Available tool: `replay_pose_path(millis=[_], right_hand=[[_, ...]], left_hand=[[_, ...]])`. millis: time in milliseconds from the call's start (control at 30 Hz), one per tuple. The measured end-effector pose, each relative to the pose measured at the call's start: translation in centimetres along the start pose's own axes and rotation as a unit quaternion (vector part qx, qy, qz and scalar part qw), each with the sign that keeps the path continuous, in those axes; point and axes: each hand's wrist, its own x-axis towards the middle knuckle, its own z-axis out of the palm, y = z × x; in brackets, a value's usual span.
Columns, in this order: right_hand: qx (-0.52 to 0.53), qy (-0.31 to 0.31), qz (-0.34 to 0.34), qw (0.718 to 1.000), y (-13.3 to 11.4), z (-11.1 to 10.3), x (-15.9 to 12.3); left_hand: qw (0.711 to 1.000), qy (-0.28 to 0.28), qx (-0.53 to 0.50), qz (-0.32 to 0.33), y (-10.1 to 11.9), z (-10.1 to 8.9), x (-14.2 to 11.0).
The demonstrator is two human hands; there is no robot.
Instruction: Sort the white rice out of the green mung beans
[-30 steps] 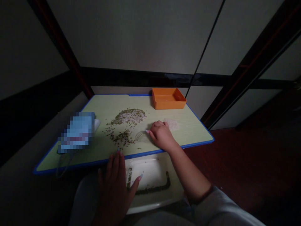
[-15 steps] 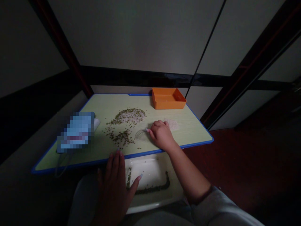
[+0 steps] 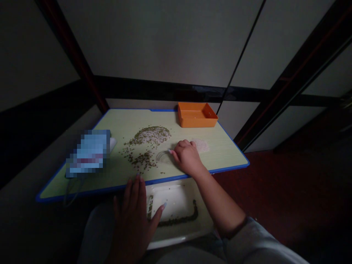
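Observation:
My right hand (image 3: 187,156) is closed on a clear, round-edged piece (image 3: 164,157) low over the table; its kind is hard to make out. Behind the knuckles lies a thin patch of pale grains (image 3: 201,144). To the left are a mixed heap of green beans and white grains (image 3: 152,135) and a looser scatter of green beans (image 3: 142,160). My left hand (image 3: 134,216) is open with spread fingers, its fingertips by the table's near edge and its thumb over a white tray (image 3: 167,243). More green beans (image 3: 178,221) line the tray's sides.
An orange box (image 3: 199,122) stands at the back right of the pale, blue-edged table (image 3: 121,119). A blurred-out blue packet (image 3: 89,152) lies on the left, with a thin loop (image 3: 72,194) hanging over the edge. Cabinet panels (image 3: 154,44) rise right behind the table.
My right hand has shifted very slightly left with the clear piece. My left hand, the beans and the tray look the same.

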Motion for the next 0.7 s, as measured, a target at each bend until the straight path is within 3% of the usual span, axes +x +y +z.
replay_pose_path(millis=[433,700], right_hand=[[-0.037,0.006,0.022,0.999,-0.35,-0.01,0.28],[-0.059,0.009,0.095,0.994,0.42,-0.46,-0.05]], left_hand=[[1.0,-0.005,0.002,0.006,0.11,-0.03,0.04],[1.0,0.001,-0.005,0.003,0.32,-0.15,0.19]])
